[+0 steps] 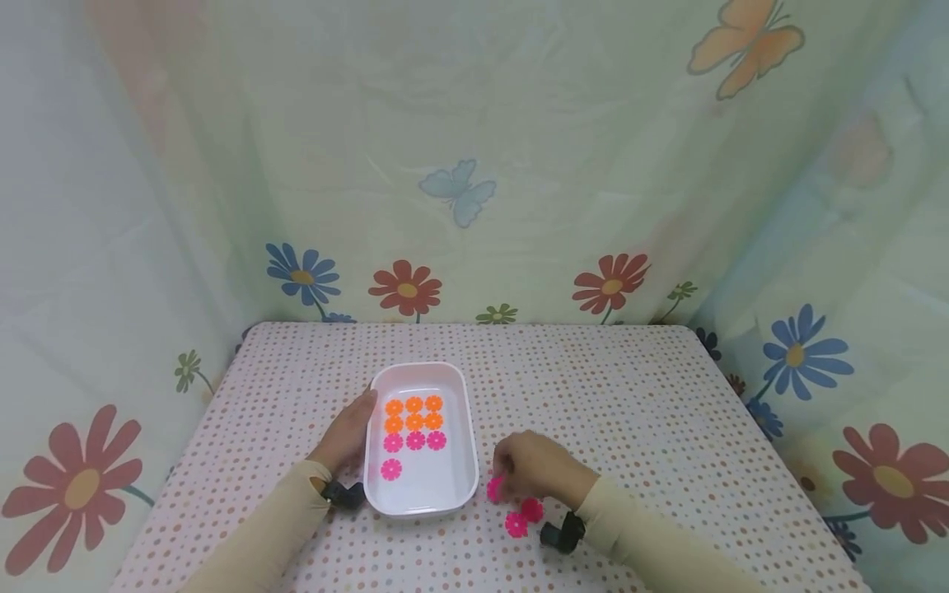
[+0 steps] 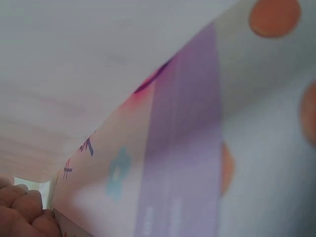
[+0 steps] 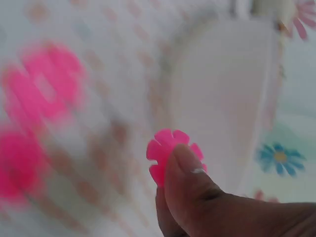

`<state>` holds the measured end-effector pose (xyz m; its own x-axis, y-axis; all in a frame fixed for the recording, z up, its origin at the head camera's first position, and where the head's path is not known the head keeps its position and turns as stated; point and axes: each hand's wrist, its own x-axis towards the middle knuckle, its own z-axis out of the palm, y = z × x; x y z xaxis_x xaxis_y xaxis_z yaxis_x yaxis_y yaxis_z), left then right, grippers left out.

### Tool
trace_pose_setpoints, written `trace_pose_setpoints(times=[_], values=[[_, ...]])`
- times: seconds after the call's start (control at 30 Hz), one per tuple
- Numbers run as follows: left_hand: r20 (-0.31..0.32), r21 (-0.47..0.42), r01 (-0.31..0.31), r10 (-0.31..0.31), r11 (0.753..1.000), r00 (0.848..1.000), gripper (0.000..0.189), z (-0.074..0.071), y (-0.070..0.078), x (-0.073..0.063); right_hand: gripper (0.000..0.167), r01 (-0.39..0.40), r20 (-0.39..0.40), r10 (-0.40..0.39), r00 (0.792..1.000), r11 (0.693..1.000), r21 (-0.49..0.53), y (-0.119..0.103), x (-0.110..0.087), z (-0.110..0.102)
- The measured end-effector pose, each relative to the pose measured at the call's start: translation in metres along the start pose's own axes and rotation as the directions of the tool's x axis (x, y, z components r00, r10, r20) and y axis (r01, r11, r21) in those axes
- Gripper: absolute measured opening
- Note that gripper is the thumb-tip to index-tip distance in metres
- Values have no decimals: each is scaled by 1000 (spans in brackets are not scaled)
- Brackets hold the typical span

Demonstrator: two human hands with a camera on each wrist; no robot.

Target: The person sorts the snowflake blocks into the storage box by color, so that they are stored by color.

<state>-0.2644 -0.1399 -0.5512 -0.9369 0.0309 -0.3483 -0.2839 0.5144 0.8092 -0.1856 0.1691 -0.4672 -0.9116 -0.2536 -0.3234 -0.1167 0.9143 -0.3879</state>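
Note:
A white tray sits on the table, holding rows of small orange flower-shaped pieces and pink flower-shaped pieces. My left hand holds the tray's left side, with fingertips at the rim; in the left wrist view its bunched fingers show at the lower left corner. Right of the tray, my right hand pinches a pink flower piece between thumb and finger. Two more pink flower pieces, one lighter and one deeper pink, lie on the table just below that hand.
A dotted cloth covers the table. Curtains printed with flowers and butterflies hang behind it and on both sides. A small black device is strapped to each wrist, the right one close to the loose pieces.

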Motion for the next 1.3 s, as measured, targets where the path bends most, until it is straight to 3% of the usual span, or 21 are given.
trace_pose_setpoints(times=[0.1,0.23,0.33,0.43,0.57,0.67,0.8,1.07,1.2,1.3], values=[[-4,13,-4,4,1000,1000,92,0,1,0,17,6,-48,-3,999,998,62,-8,14,-30],[5,23,0,0,1000,1000,94,-1,2,-2,11,114,-51,-110,993,988,100,-39,41,-51],[21,21,2,-2,1000,1000,96,-3,1,-4,9,211,19,-213,977,975,76,-69,58,-46],[16,25,-36,36,999,999,97,-5,-2,-3,10,280,111,-284,952,959,45,-95,73,-31],[7,37,-81,81,996,997,96,-6,-5,-1,13,275,205,-260,944,960,-48,-113,85,-6],[18,26,-49,49,998,999,96,-4,-4,-1,19,235,219,-201,955,962,-142,-115,89,7],[26,19,-12,12,1000,1000,95,-2,-1,-2,25,199,177,-160,971,952,-234,-109,96,14],[30,21,-27,26,999,999,94,-3,2,-4,25,163,128,-124,984,920,-358,-108,101,19],[18,14,-23,23,1000,1000,96,-2,1,-5,24,187,106,-161,981,927,-325,-109,93,10],[14,24,-20,20,1000,1000,98,-1,0,-3,26,188,96,-169,981,955,-230,-100,77,-7]])
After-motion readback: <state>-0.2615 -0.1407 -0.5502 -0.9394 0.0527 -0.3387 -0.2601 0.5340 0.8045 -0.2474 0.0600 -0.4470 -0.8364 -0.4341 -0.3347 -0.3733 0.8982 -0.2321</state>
